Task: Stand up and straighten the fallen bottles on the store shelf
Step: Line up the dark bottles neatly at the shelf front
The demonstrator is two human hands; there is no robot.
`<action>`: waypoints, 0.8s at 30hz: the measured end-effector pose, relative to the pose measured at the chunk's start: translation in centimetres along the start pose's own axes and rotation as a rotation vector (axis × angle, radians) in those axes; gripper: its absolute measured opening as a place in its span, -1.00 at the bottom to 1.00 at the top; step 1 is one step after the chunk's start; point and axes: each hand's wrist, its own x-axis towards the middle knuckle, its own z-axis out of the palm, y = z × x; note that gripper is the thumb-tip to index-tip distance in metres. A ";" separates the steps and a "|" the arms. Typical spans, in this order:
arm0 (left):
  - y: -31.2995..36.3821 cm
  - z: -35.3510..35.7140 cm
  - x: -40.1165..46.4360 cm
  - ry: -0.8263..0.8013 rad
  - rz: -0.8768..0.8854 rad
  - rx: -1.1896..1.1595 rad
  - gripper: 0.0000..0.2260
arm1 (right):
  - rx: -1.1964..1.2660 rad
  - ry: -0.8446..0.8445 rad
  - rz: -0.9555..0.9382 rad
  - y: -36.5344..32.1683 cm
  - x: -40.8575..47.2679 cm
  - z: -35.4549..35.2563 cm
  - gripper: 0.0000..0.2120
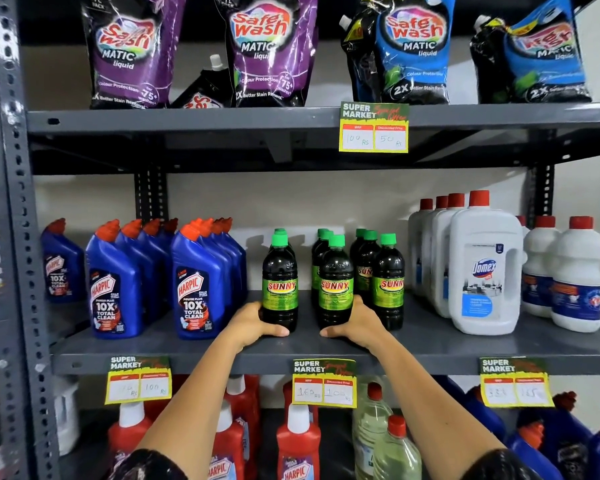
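Several dark Sunny bottles with green caps stand upright in three rows on the middle grey shelf (430, 344). My left hand (253, 322) wraps the base of the front left Sunny bottle (280, 282). My right hand (355, 323) wraps the base of the front middle Sunny bottle (335, 285), thumb lying on the shelf in front. A third front Sunny bottle (388, 282) stands just right of my right hand, untouched. All bottles on this shelf appear upright.
Blue Harpic bottles (196, 289) stand to the left, white Domex jugs (484, 268) and white bottles (577, 275) to the right. Safe Wash pouches (271, 50) fill the top shelf, one small pouch (205, 88) leaning. Red bottles (297, 441) sit below. Price tags (324, 382) hang on the edges.
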 end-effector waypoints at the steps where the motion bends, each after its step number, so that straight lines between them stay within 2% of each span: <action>1: 0.0 0.0 0.0 0.000 -0.002 0.004 -0.40 | 0.006 -0.001 0.003 0.0 0.0 0.0 -0.14; 15: -0.2 0.0 0.3 0.005 0.002 0.009 -0.36 | -0.008 -0.002 0.007 -0.5 -0.4 -0.1 -0.14; 17: -0.1 0.0 0.3 -0.005 -0.004 0.002 -0.31 | -0.006 -0.016 0.001 -0.5 -0.6 -0.4 -0.15; 19: 0.1 0.3 0.1 0.006 0.004 -0.004 -0.16 | -0.013 -0.033 0.000 0.0 -1.2 -0.9 -0.20; 21: 0.8 0.6 -0.8 0.150 0.067 0.071 -0.03 | -0.008 0.014 0.007 1.2 -2.0 -2.0 -0.31; 22: 1.3 0.9 -1.6 0.291 0.140 0.131 -0.05 | 0.006 0.073 0.016 1.9 -2.4 -2.8 -0.36; 24: 2.5 1.7 -3.8 0.613 0.384 0.184 -0.24 | 0.038 0.243 0.047 3.4 -2.9 -4.6 -0.41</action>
